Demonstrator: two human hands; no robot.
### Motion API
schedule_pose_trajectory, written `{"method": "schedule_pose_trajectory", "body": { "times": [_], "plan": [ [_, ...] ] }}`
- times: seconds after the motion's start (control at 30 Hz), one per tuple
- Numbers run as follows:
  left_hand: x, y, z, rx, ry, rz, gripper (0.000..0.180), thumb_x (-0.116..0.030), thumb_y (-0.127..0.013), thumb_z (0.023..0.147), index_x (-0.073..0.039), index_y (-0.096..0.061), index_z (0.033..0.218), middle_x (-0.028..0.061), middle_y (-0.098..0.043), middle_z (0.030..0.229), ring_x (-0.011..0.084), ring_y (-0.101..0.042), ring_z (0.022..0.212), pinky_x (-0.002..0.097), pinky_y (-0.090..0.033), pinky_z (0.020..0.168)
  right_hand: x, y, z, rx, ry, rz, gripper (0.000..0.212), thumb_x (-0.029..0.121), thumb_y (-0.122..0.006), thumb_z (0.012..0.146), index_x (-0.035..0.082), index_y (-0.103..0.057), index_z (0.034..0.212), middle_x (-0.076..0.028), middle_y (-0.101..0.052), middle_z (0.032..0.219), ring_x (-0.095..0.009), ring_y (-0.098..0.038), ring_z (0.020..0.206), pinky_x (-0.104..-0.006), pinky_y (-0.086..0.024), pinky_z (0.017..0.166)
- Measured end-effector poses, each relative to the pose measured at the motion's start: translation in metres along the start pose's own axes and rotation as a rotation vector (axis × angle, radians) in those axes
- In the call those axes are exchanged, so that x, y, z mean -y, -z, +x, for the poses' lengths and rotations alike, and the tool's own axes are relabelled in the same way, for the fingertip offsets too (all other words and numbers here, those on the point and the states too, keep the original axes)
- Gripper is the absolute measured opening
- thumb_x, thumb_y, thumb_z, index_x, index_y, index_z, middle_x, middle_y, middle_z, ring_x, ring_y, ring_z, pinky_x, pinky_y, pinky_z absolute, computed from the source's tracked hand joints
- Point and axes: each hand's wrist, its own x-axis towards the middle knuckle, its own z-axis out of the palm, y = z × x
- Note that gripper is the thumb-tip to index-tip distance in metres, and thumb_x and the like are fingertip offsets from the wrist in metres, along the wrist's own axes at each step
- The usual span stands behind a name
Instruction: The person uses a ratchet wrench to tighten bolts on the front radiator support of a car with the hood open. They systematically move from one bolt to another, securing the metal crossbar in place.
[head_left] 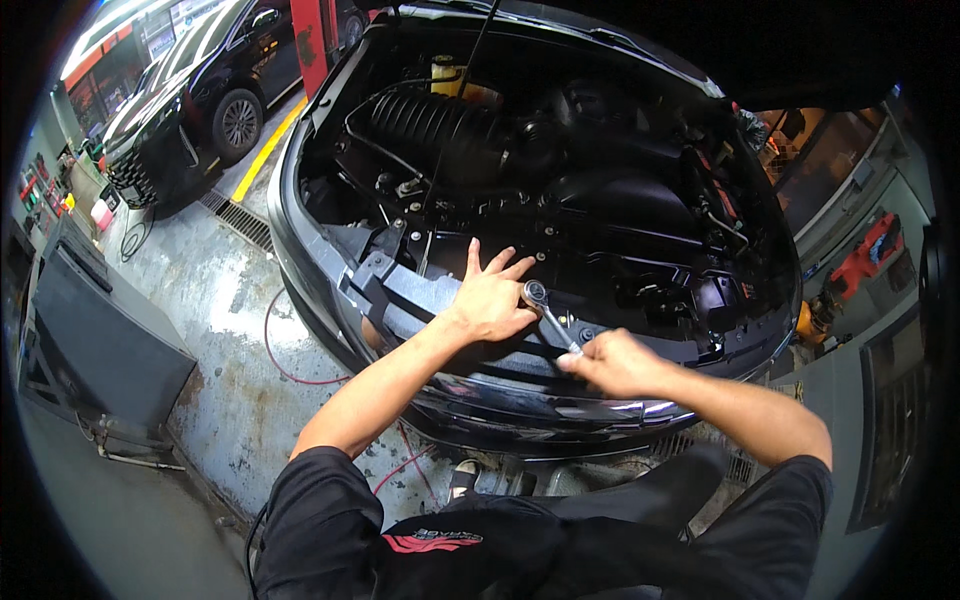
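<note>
A silver ratchet wrench [553, 326] lies across the front edge of the car's open engine bay. My right hand [622, 364] is closed round its handle, slightly blurred. Beside the round ratchet head, my left hand [492, 300] rests with spread fingers on the black front panel [470, 258]; its thumb side is close to the head, and I cannot tell whether they touch. Whatever the ratchet sits on is hidden under its head. A few bolts show on the panel around my fingers. Behind stand a ribbed black intake duct [430, 120] and a dark engine cover [620, 200].
A thin prop rod [455, 110] rises through the engine bay. Red hose [275, 345] runs over the floor at left. Beyond are a dark car [235, 85], a red lift post [312, 45] and a floor grate [235, 218]. A grey cabinet [110, 335] stands left.
</note>
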Motion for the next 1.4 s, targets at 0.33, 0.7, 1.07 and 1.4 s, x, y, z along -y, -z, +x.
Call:
{"method": "schedule_pose_trajectory", "body": {
  "times": [0.33,0.7,1.07,1.4],
  "plan": [
    [-0.005,-0.013,-0.003,-0.050,0.056,0.029,0.046,-0.057,-0.050,0.099,-0.025,-0.074,0.122,0.0113,-0.045,0.156,0.0359,-0.031,0.150,0.0754,-0.007,0.116,0.040,0.009,0.004,0.440,-0.165,0.457,0.047,0.046,-0.066,0.097,0.000,-0.074,0.092,-0.008,-0.071,0.072,-0.015,-0.064,0.053,-0.0292,-0.053,0.052],
    [0.009,0.014,0.017,0.312,-0.076,-0.016,0.053,-0.060,-0.039,0.103,-0.028,-0.064,0.138,0.0120,-0.020,0.168,0.0401,-0.010,0.156,0.0635,-0.004,0.123,0.101,0.092,0.184,-0.259,0.892,-1.046,0.023,0.016,-0.077,0.078,0.019,-0.075,0.101,0.001,-0.060,0.131,-0.023,-0.059,0.118,-0.0370,-0.052,0.093],
    [0.010,0.018,0.010,0.291,-0.077,-0.064,0.056,-0.059,-0.041,0.103,-0.028,-0.054,0.147,0.0164,-0.023,0.167,0.0388,-0.007,0.156,0.0707,0.001,0.119,0.024,0.098,0.145,-0.375,0.552,-0.875,0.037,0.025,-0.076,0.078,0.014,-0.073,0.113,-0.010,-0.066,0.114,-0.029,-0.063,0.112,-0.0416,-0.051,0.094],
    [0.009,0.011,0.009,0.222,-0.081,0.013,0.048,-0.050,-0.045,0.104,-0.028,-0.057,0.144,0.0148,-0.025,0.166,0.0356,-0.013,0.156,0.0705,-0.002,0.119,-0.001,0.085,0.150,-0.669,0.936,-0.902,0.026,0.026,-0.072,0.083,0.012,-0.072,0.105,-0.008,-0.066,0.118,-0.026,-0.053,0.128,-0.0399,-0.044,0.105]
  ]
}}
